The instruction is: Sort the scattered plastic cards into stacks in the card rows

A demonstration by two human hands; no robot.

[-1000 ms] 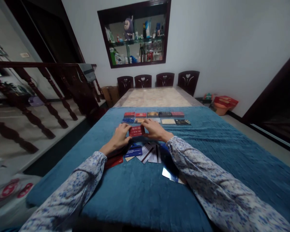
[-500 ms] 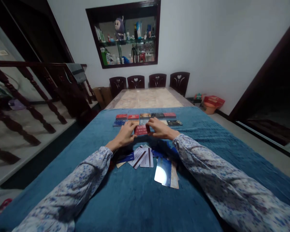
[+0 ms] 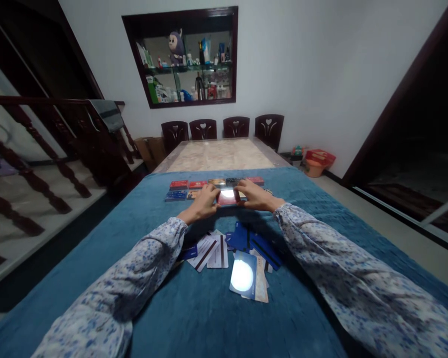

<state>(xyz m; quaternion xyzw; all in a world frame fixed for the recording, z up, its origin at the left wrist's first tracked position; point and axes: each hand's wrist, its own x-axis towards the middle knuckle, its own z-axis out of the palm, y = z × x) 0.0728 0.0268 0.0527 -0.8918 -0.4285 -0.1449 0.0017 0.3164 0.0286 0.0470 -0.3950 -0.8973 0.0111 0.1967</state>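
The blue cloth (image 3: 153, 318) lies beneath the left hand (image 3: 204, 201) and right hand (image 3: 257, 195); its wrinkles could snag a card edge. Card stacks (image 3: 178, 185) lie in two rows just beyond the hands; a stray knuckle could topple one. Loose cards (image 3: 218, 251) lie on the hands' near side; a dragging sleeve (image 3: 321, 253) could scatter them. Both hands pinch opposite ends of the red card (image 3: 227, 200), between them; uneven pressure could release it. Single or stacked: cannot tell.
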